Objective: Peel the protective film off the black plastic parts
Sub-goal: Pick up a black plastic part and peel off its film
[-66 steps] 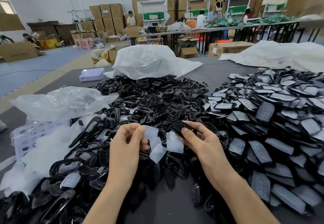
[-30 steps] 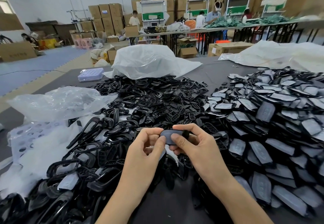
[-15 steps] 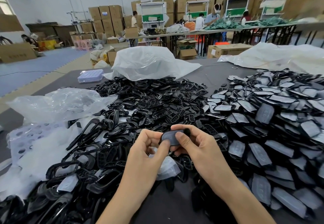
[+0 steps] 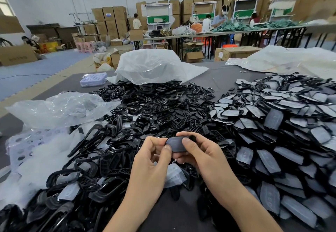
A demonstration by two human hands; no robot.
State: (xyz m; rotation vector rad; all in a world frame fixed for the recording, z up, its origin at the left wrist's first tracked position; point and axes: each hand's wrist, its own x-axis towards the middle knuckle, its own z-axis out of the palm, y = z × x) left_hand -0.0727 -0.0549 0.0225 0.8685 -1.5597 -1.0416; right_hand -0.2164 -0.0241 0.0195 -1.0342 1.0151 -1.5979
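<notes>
Grey film [image 4: 172,142] still covers the black part [image 4: 190,137] pinched above the near middle of the table [image 4: 223,77]. Two seconds ago the left hand [image 4: 154,161] held loose peeled sheets [image 4: 174,176] and the right hand [image 4: 201,157] a bare piece. Those sheets have since dropped and lie just below the wrists, so one peel is finished and another is starting. The right fingers [image 4: 187,143] curl round the part's far end, while the left thumb presses at its near-left edge, probably hunting for a film corner. To the right spreads the heap of still-filmed parts [image 4: 283,131]. Centre and left lie bare black frames [image 4: 154,108] and a clear bag [image 4: 60,108], with a white bag [image 4: 154,68] farther off. Nothing blocks the hands, though dropped film clutters the near pile.
</notes>
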